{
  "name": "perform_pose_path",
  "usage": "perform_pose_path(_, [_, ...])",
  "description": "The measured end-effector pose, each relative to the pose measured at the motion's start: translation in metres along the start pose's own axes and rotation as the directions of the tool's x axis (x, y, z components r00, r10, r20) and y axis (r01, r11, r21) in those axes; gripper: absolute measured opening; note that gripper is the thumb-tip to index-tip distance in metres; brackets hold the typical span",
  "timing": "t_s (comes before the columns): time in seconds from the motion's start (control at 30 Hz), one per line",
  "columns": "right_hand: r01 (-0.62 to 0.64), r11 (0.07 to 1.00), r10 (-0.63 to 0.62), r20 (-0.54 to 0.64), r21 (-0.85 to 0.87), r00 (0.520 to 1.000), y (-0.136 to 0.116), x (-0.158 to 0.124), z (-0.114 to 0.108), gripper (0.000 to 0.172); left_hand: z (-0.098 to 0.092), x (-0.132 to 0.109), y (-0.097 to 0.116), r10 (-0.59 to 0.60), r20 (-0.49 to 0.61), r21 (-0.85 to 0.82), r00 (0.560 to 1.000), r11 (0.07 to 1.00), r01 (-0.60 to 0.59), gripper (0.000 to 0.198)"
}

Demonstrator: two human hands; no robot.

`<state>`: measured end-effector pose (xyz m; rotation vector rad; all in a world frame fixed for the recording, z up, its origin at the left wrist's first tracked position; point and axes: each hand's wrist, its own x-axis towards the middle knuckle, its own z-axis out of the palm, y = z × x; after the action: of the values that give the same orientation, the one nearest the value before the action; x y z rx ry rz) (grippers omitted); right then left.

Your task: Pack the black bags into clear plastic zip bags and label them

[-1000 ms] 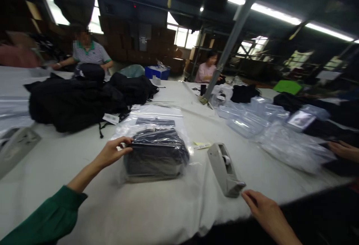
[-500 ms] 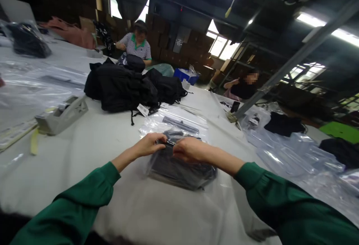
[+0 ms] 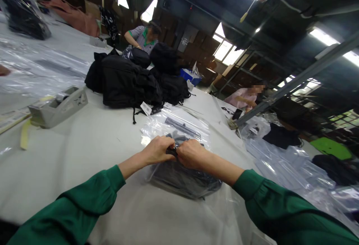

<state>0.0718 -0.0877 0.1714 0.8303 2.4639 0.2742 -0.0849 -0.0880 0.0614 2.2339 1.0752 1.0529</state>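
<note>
A black bag (image 3: 185, 181) lies in front of me, its lower part inside a clear plastic bag (image 3: 153, 123) whose far end, with a printed dark strip, spreads flat on the table. My left hand (image 3: 159, 149) is closed, pinching a dark edge or strap at the upper part of the black bag. Right beside it, my right hand (image 3: 191, 153) makes a fist over the same spot, nearly touching the left. Its fingertips and what exactly they grip are hidden.
Several black backpacks (image 3: 126, 84) with paper tags are piled beyond my hands. A grey tape dispenser (image 3: 58, 107) stands at left. Clear plastic bags (image 3: 280, 163) lie at right beside a slanted metal post (image 3: 269, 101). Two people (image 3: 144, 37) work across the table.
My hands have come closer together, and more of a dark edge shows at my left fingers. The far co-worker now has a black backpack raised. My view has tilted slightly.
</note>
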Motion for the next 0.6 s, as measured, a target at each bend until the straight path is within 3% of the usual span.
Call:
perform_pose_path(0.3, [0.089, 0.995, -0.088, -0.021, 0.045, 0.996, 0.021, -0.005, 0.002, 0.028, 0.009, 0.006, -0.01, 0.024, 0.027, 0.018, 0.999, 1.0, -0.024, 0.023])
perform_pose_path(0.43, [0.152, 0.965, -0.136, -0.086, 0.213, 0.987, 0.037, -0.007, 0.004, 0.011, 0.008, 0.009, -0.011, 0.031, 0.053, 0.001, 0.998, 1.0, -0.031, 0.025])
perform_pose_path(0.53, [0.148, 0.904, -0.097, -0.145, 0.401, 0.985, 0.052, 0.001, 0.013, 0.029, 0.008, 0.011, -0.012, 0.028, 0.078, -0.012, 0.997, 1.0, -0.027, 0.026])
perform_pose_path(0.6, [0.136, 0.869, -0.079, -0.138, 0.475, 0.987, 0.064, 0.007, 0.022, 0.021, 0.007, 0.012, -0.013, 0.019, 0.091, -0.015, 0.996, 1.0, -0.018, 0.026])
